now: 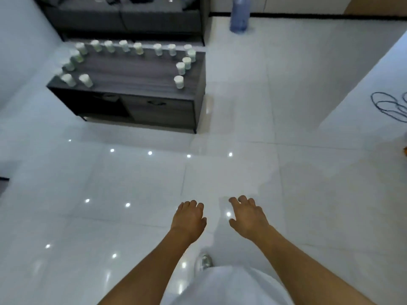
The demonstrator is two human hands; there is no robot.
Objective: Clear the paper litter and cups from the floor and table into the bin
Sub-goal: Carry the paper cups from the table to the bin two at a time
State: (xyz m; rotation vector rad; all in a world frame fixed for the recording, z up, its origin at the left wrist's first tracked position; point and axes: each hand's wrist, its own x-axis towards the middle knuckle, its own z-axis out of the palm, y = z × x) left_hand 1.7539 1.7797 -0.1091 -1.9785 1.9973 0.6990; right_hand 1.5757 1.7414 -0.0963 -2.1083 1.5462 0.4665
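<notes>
Both hands are hanging out in front of the person over the glossy white tiled floor (132,194), holding nothing. The left hand (189,219) is showing loosely curled fingers; the right hand (247,219) is spreading its fingers apart, relaxed. The two hands are sitting near each other, not touching.

White paper cups (178,81) are standing upright along the back and side edges of a low grey wood-grain table (132,71), well apart from the hands. No writing or brand on the cups is legible; the view is blurred.

A blue water bottle (239,14) is standing on the floor beyond the table. A coiled cable (387,104) is lying at the right edge.
</notes>
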